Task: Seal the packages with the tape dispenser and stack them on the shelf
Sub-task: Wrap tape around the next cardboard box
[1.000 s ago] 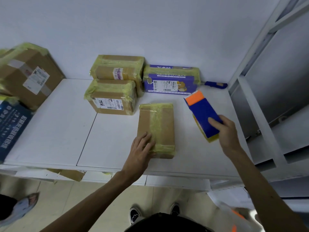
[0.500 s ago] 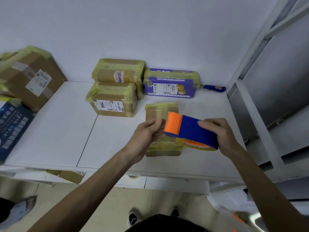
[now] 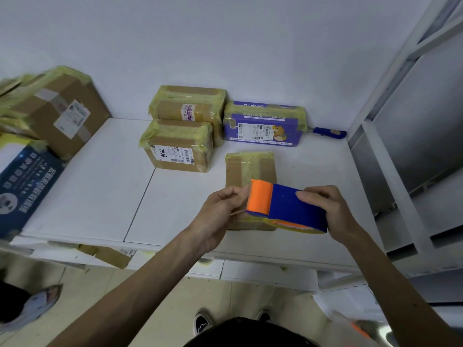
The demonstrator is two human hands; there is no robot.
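Head view, looking down at a white table.

At the centre, both hands hold a tape dispenser in the air, just above a flat cardboard package. The dispenser has a fuzzy blue body, a smooth orange end with a toothed edge, and a yellowish tape roll under it. The right hand grips the blue body, fingers curled over the top. The left hand has its fingers curled and their tips pinched at the orange end; whether they hold tape is too fine to tell.

The package lies flat on the table, a wide band of crinkled yellow tape down its middle, its near end hidden by the hands.

At 11 o'clock sit two brown boxes, one in front of the other, both wrapped in yellow tape. At 12 o'clock is a glossy purple box, taped at its ends, and at 1 o'clock a blue-handled tool by the wall.

At 9 o'clock, a large taped brown box leans over a dark blue printed box. A grey metal rack stands at 3 o'clock.
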